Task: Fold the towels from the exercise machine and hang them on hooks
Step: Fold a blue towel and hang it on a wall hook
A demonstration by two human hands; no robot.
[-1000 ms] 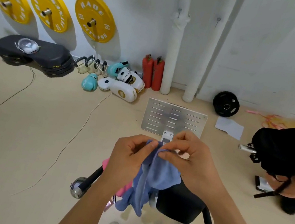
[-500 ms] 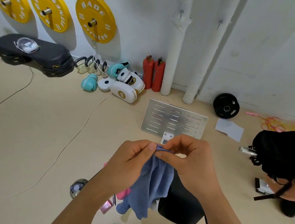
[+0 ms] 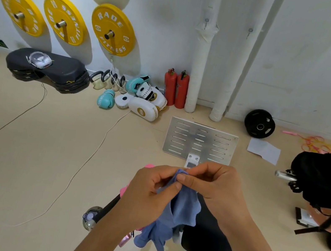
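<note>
Above the black seat (image 3: 206, 241) | blue towel (image 3: 177, 213) hangs bunched, crumpled | left hand (image 3: 147, 195), right hand (image 3: 215, 187) fingers pinching its top edge

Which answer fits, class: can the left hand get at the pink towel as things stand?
Probably not yet. The left hand and right hand both pinch the blue towel; the pink towel lies just behind the left hand, so letting go should open the way.

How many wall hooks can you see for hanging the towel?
2. One hook is on the wall above the left white pipe, the other hook above the right pipe. Both are bare; more may be out of view.
</note>
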